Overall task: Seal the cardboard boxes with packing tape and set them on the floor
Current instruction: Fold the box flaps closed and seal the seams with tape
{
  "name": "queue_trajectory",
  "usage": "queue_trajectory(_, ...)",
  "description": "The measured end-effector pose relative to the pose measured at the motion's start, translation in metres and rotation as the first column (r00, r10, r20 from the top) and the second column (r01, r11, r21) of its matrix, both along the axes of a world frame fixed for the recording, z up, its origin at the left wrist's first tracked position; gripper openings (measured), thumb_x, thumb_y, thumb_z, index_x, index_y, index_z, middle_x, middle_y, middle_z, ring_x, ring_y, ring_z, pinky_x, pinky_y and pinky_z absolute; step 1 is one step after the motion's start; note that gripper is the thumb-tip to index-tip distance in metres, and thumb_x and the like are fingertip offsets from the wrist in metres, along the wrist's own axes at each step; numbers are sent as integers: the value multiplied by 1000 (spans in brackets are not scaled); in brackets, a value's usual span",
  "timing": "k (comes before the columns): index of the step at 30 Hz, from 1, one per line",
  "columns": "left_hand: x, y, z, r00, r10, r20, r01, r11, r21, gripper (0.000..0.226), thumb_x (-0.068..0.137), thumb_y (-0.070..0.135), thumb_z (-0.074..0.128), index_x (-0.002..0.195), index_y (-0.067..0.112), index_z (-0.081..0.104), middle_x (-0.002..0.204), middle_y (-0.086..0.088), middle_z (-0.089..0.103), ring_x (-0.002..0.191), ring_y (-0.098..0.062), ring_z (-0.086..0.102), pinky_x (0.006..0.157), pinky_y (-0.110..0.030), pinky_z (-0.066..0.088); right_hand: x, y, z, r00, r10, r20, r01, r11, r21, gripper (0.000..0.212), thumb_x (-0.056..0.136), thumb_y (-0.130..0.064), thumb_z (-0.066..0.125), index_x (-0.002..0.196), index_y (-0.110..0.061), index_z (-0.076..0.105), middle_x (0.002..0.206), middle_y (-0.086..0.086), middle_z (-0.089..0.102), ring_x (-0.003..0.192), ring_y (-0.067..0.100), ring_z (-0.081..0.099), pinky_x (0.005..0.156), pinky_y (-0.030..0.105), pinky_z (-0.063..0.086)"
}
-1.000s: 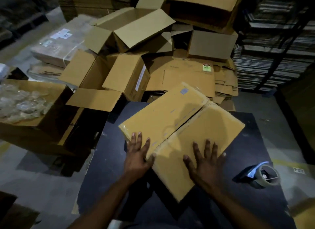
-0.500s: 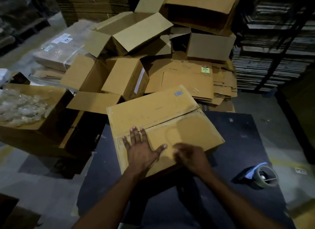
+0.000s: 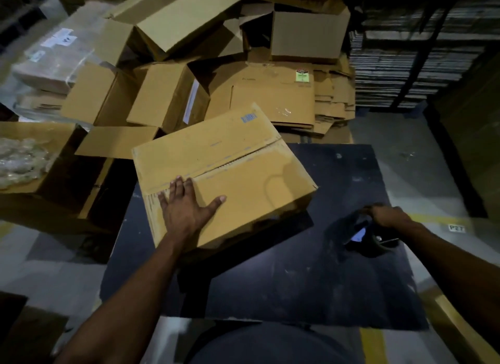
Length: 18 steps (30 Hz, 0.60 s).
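Observation:
A brown cardboard box (image 3: 243,179) with its two top flaps folded down lies on the black table (image 3: 297,277), its seam running across the middle. My left hand (image 3: 186,206) presses flat on the near left part of the flaps, fingers spread. To the right, my right hand (image 3: 387,216) curls over the tape dispenser (image 3: 370,239), which sits on the table with its roll partly hidden in shadow.
A heap of open and flattened cardboard boxes (image 3: 189,65) fills the space behind the table. An open box holding clear plastic wrap (image 3: 24,160) stands at the left. Stacked flat sheets (image 3: 405,65) rise at the back right. Yellow floor lines (image 3: 373,344) run near the table's right side.
The box has turned and settled with its flaps closed. My right hand left the box top and moved right onto the tape dispenser. My left hand stayed pressing the flaps.

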<state>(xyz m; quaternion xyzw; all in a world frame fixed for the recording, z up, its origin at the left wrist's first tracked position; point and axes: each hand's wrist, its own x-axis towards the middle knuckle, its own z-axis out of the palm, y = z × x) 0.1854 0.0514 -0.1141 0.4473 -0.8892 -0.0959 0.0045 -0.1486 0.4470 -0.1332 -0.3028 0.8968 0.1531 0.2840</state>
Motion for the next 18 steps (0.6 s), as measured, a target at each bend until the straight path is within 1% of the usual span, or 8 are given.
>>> queue_trajectory(4,-2,5,-2,1000,-14,27,14,1000,-21,124,76,103,20,163,14,25,173,-12,15,160,-27,10,127,-56,-1,10,4,2,997,48,68,-45,998,-42,35,102,-30,54,136,-31,63,146,5,56,127,25,56,102,31,45)
queue_trajectory(8,-3,11,-5,998,-40,54,42,998,-37,120,79,101,22,161,14,30,171,-15,19,159,-29,15,126,-59,3,9,16,-4,999,20,28,-18,997,-73,34,99,-37,55,132,-42,63,134,-1,64,116,21,63,91,31,51)
queue_trajectory(10,-5,7,-4,997,-53,58,55,998,-26,118,79,100,24,161,15,31,171,-14,21,158,-29,18,125,-59,5,12,11,11,1000,-1,26,6,982,-187,31,96,-35,60,126,-37,66,125,1,69,110,25,66,86,35,52)
queue_trajectory(12,-6,-6,2,996,-73,61,74,997,-16,119,78,101,25,160,15,33,170,-13,25,157,-28,22,124,-58,10,21,-5,36,998,14,69,16,905,-426,32,88,-20,72,121,-22,71,115,10,74,106,35,69,85,41,52)
queue_trajectory(13,-5,-13,5,993,-95,70,96,995,-8,119,78,101,24,160,15,33,169,-12,26,156,-28,23,123,-57,12,27,-18,54,995,57,78,-7,849,-528,37,84,-17,77,120,-19,72,108,14,76,102,39,70,83,44,52)
queue_trajectory(14,-3,-20,8,990,-119,81,119,993,3,120,77,101,24,160,15,32,169,-12,26,156,-27,23,123,-56,14,33,-34,73,991,90,95,-15,799,-601,39,82,-23,78,121,-24,70,101,14,77,96,39,71,81,46,53)
queue_trajectory(16,3,-27,10,982,-164,88,162,986,28,117,79,100,25,162,17,28,170,-11,23,156,-25,21,123,-54,13,46,-70,105,973,145,180,17,730,-683,33,88,-29,75,118,-29,60,95,6,74,85,26,69,78,42,52)
queue_trajectory(18,10,-21,8,978,-193,72,192,981,21,114,82,97,28,163,18,24,171,-10,20,158,-24,18,124,-53,10,58,-111,128,919,243,310,73,668,-740,32,91,-19,76,115,-27,56,94,-8,70,77,16,68,71,32,54)
